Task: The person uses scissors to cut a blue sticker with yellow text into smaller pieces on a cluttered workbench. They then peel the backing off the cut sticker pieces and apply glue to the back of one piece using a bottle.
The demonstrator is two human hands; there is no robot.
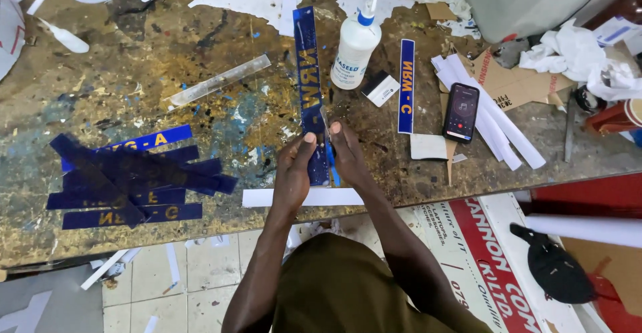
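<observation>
A long dark blue strip with gold letters [309,79] lies on the paint-stained workbench [221,112], running away from me. My left hand [294,172] pinches its near end with the thumb on top. My right hand [346,156] grips the same end from the right, and a small blade or thin tool shows at the fingertips, pressed against the strip's edge. A thin light-blue sliver hangs beside the strip near my right hand. A white strip [267,198] lies across the bench edge under my wrists.
A pile of blue lettered strips [134,179] lies at the left. A clear plastic ruler [217,80], a white glue bottle [356,45], another blue strip [406,85], a phone [461,112], white rolled strips [491,116] and cardboard scraps sit around.
</observation>
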